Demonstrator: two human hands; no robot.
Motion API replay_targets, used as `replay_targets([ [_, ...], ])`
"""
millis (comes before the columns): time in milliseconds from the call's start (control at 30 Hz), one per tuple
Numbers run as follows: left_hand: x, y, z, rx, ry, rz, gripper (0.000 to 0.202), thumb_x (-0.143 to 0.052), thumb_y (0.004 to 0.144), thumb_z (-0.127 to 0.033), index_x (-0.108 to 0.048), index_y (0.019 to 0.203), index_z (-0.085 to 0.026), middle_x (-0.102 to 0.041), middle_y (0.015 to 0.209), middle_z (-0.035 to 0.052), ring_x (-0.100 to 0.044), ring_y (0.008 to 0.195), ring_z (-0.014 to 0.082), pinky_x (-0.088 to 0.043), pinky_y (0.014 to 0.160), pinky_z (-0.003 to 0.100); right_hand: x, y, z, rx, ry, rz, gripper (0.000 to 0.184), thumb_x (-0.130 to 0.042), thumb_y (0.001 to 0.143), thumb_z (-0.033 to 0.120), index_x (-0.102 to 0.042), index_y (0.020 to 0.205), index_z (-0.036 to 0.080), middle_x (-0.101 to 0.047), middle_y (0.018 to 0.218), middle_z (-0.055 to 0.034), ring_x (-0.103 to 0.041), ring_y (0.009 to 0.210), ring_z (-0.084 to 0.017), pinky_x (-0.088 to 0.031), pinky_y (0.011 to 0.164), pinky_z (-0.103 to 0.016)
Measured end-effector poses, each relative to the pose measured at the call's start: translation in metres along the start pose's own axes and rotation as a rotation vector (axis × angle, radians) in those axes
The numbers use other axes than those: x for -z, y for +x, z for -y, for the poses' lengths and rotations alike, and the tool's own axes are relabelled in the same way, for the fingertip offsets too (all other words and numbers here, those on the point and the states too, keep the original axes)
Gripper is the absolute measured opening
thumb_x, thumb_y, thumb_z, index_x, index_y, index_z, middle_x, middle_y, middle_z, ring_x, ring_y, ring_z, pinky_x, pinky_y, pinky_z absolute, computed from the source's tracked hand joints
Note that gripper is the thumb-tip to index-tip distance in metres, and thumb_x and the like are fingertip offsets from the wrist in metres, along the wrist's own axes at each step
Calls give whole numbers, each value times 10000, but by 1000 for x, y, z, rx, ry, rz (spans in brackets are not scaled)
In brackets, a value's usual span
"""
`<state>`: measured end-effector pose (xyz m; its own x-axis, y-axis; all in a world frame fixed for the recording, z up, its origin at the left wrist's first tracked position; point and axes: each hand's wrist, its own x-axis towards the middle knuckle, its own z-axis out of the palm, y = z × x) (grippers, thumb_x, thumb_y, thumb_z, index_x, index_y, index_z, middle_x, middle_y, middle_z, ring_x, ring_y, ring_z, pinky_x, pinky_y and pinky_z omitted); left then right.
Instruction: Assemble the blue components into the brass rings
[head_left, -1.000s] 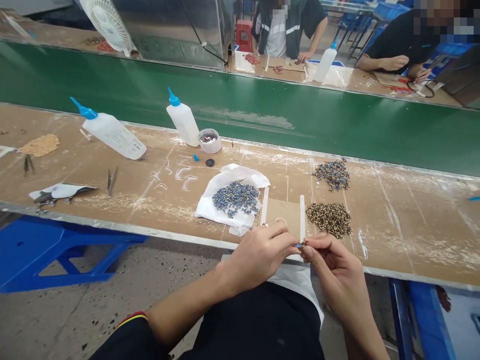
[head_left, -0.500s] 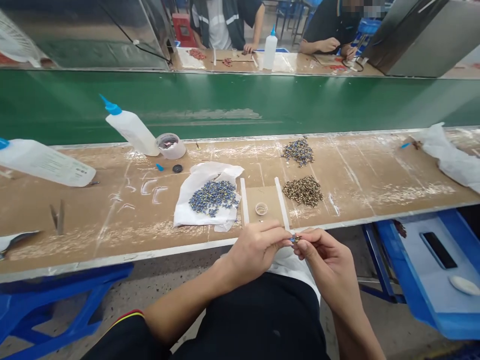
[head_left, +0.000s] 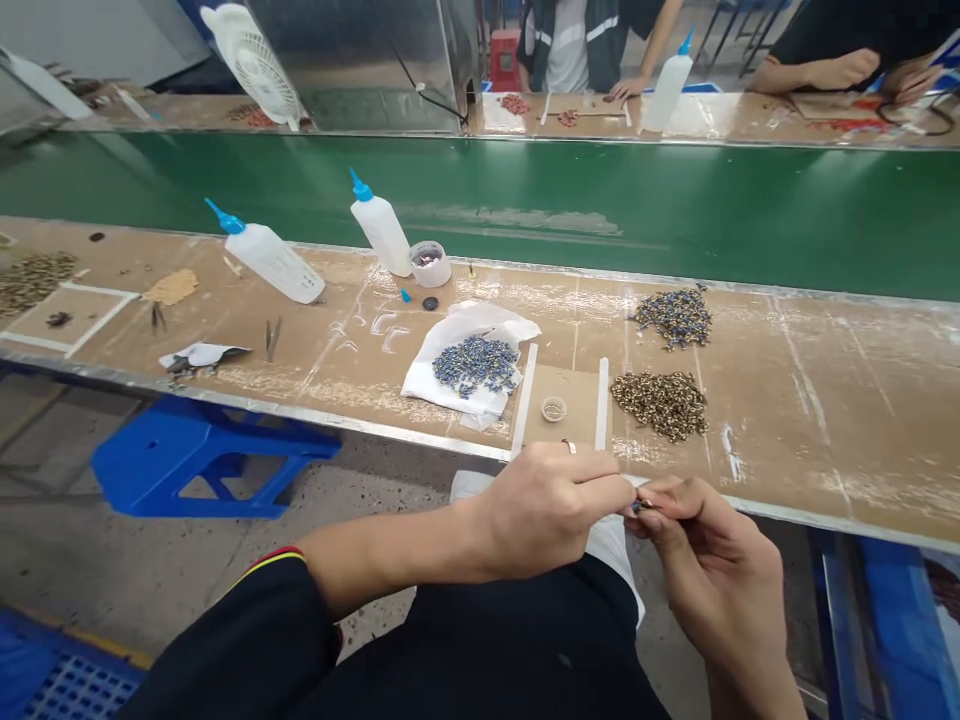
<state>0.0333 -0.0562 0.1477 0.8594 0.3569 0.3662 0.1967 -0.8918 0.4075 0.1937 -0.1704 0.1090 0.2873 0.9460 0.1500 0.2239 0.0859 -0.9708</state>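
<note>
My left hand (head_left: 551, 510) and my right hand (head_left: 720, 550) meet at the fingertips, just in front of the table's near edge. Both pinch a tiny blue and gold piece (head_left: 637, 506), mostly covered by the fingers, so its kind cannot be made out. Beyond my left hand, a small clear round dish (head_left: 554, 409) stands between two white tape strips. To its left, many small blue pieces (head_left: 474, 366) lie heaped on a white sheet (head_left: 426, 378). On the right are a pile of brass-coloured pieces (head_left: 660, 404) and, behind it, a blue and gold pile (head_left: 673, 318).
White bottles with blue nozzles, one upright (head_left: 381, 232) and one tilted (head_left: 274, 262), stand left of a tape roll (head_left: 430, 265). Tweezers (head_left: 273, 340) lie farther left. Behind runs a green belt (head_left: 480, 185); co-workers' arms (head_left: 832, 72) show across it. A blue stool (head_left: 202, 455) is below left.
The view has swung to the left, bringing the stool and more of the left table into sight. My hands stay together, pinching the small piece, with my left hand turned slightly.
</note>
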Motion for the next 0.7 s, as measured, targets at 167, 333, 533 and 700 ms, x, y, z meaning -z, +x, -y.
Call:
replay_targets([
  [167, -4, 15, -12, 22, 102, 54, 327, -353, 976, -90, -576, 746, -156, -573, 707, 19, -492, 598, 127, -388, 565, 242, 19, 15, -5, 42, 14, 99, 139, -617, 914, 157, -586, 794, 219, -646, 776, -19, -590, 655, -145, -483, 613, -244],
  [333, -6, 19, -16, 101, 119, 95, 295, -347, 934, -34, -557, 775, -167, -567, 701, 12, -515, 613, 134, -390, 555, 255, 31, 34, -1, 101, -57, 213, 157, -587, 929, 156, -575, 784, 215, -635, 745, -6, -601, 631, -131, -476, 594, -232],
  [533, -3, 24, -5, 225, -42, 16, 257, -388, 954, -72, -597, 825, -150, -570, 717, 17, -505, 613, 128, -388, 561, 241, 30, 61, 3, 130, -29, 276, 129, -590, 941, 175, -606, 820, 215, -662, 736, -14, -630, 628, -135, -508, 583, -238],
  [700, 1, 29, 10, 461, -527, -71, 292, -426, 1015, -248, -574, 786, -144, -583, 708, 22, -549, 656, 124, -441, 648, 236, 24, 78, -4, 91, 96, 211, 210, -611, 938, 173, -643, 1125, 261, -685, 882, -29, -663, 724, -143, -551, 645, -249],
])
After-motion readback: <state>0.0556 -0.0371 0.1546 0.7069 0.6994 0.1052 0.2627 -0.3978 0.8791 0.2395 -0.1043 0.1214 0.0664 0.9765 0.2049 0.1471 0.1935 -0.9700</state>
